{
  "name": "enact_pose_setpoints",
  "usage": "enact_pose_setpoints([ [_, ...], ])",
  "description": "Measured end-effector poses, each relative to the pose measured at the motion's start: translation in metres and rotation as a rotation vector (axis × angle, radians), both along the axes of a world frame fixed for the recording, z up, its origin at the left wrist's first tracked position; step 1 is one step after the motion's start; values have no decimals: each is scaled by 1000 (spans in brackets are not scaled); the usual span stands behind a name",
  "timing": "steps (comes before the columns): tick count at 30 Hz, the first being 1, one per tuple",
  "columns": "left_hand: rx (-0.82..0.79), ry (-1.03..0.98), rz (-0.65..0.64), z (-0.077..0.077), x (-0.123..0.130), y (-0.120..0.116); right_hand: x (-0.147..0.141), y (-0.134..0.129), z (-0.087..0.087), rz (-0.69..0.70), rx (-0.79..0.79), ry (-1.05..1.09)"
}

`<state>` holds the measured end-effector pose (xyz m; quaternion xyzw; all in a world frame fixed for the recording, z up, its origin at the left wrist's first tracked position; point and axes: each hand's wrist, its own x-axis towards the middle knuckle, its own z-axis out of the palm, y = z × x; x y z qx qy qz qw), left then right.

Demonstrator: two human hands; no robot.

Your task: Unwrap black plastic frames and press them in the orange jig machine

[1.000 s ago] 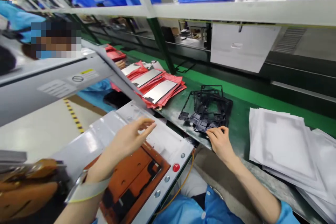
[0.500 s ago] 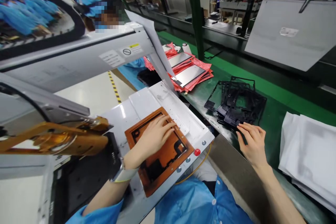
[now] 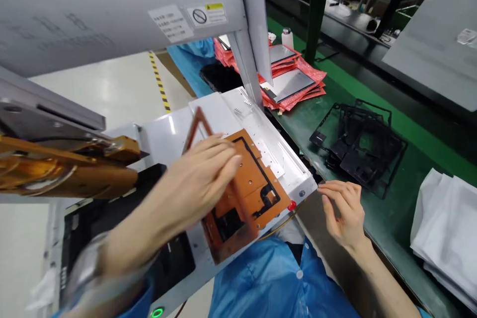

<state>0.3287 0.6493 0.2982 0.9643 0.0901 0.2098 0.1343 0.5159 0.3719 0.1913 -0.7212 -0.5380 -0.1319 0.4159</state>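
Note:
My left hand [image 3: 203, 176] grips the edge of a thin orange-brown frame [image 3: 244, 206] and holds it tilted up over the fixture. The orange fixture plate [image 3: 244, 174] lies below on the white machine bed, with a thin black bezel [image 3: 257, 161] seated in its groove. Part of the frame and plate is hidden behind my left hand and forearm. By the front corner of the machine, my right hand [image 3: 345, 213] is held with fingers bent forward and thumb apart, and nothing shows in it. Beyond it, several black plastic frames [image 3: 363, 151] lie in a loose pile on the green bench.
Flat silver panels [image 3: 288, 84] rest on red bubble bags at the back. White sheets [image 3: 447, 228] are stacked on the right. A gold cylinder unit [image 3: 70, 179] juts in from the left above a black plate [image 3: 171, 263]. A red button [image 3: 291, 205] sits on the machine's front edge.
My left hand has lifted the orange-brown frame off the fixture plate, tilting it to the left. My right hand has drawn back from the black frames towards the machine corner. The view has shifted.

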Motion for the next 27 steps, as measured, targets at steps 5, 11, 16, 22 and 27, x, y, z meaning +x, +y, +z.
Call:
enact_pose_setpoints([
  [5,-169,-267,130,33,-58,-27,-47,40,19,423,-272,13],
  [11,-209,-409,277,24,-58,-37,-75,89,16,687,-670,-292],
  [16,-260,-412,256,29,-59,-36,-58,107,35,732,-735,-278],
  [22,-381,-470,453,36,-57,-39,-39,78,59,766,-667,-158],
  [27,-458,-476,616,42,-51,-42,-28,29,77,679,-424,-17],
])
